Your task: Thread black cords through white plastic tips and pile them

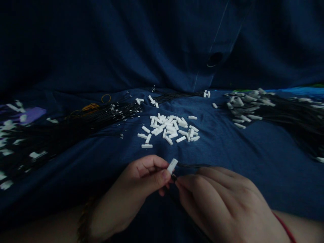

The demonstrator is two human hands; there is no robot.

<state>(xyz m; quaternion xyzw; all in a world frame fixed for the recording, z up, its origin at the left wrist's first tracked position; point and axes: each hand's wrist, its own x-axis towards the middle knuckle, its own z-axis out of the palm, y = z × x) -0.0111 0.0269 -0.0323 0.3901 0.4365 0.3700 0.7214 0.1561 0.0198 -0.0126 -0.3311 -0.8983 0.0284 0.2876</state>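
I am holding both hands low in front of me, close together over a dark blue cloth [227, 141]. My left hand [141, 189] is angling up from the lower left, its thumb side showing and its fingers curling. My right hand [227, 202] is slanting in from the lower right, its back facing up and its knuckles bending, with most of its fingertips hiding underneath.

My left grip is pressing together, thumb against fingers, pinching the lower part of a small white connector [172, 165]. The connector is standing out at a tilt above my thumb tip, its slotted face showing. My right grip is closing too, pinching a thin dark wire end [174, 177] right at the connector's lower end; I cannot tell whether the tip is sitting inside. Some black wires [192, 165] are running rightward just behind the connector, above my right hand.

Beyond my hands, near the middle, a loose pile of white connectors [169, 126] is lying on the cloth. A bundle of black wires [101, 118] is stretching across the left side, and white-tipped wires [253, 101] are lying at the right.
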